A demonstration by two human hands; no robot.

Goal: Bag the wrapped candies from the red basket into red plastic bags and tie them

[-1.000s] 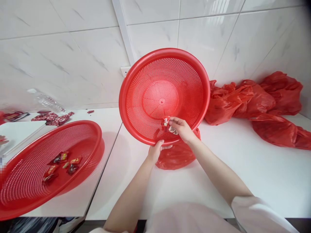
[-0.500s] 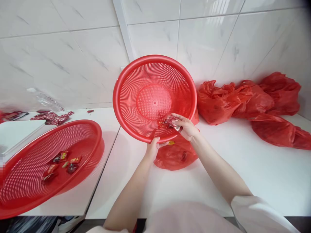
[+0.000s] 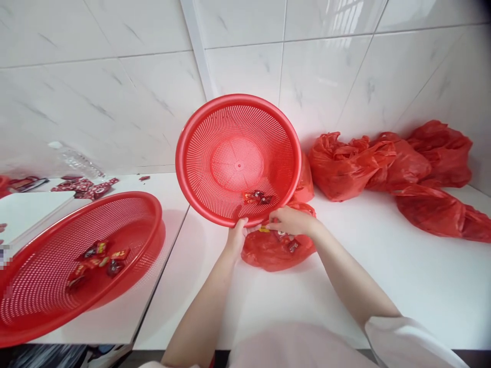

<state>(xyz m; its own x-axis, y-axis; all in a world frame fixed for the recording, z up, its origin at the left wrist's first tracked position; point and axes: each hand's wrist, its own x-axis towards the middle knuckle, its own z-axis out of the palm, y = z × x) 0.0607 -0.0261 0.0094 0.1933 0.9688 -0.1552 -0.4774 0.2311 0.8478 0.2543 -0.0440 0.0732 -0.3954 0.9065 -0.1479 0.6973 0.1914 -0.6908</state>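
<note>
A red perforated basket (image 3: 238, 158) is tipped up with its opening toward me, a few wrapped snacks (image 3: 258, 197) lying low inside. My left hand (image 3: 238, 235) grips its lower rim, thumb over the edge. Just right of it, my right hand (image 3: 289, 221) is at the rim above a red plastic bag (image 3: 268, 255); its fingers are bent, and whether they hold anything is hidden. Small packets show through the bag beneath that hand. A yellow piece (image 3: 264, 229) is between the two hands.
Another red basket (image 3: 148, 204) with several wrapped snacks stands at the left. Filled red bags (image 3: 341, 166) line the wall on the right. A plastic bottle (image 3: 79, 161) and patterned packets (image 3: 95, 189) lie at the back left. At the left edge, part of another person's hand shows.
My right hand has moved from inside the basket down to the bag below the rim, and the dark packet it held is out of its fingertips. The tipped basket has shifted slightly left.
</note>
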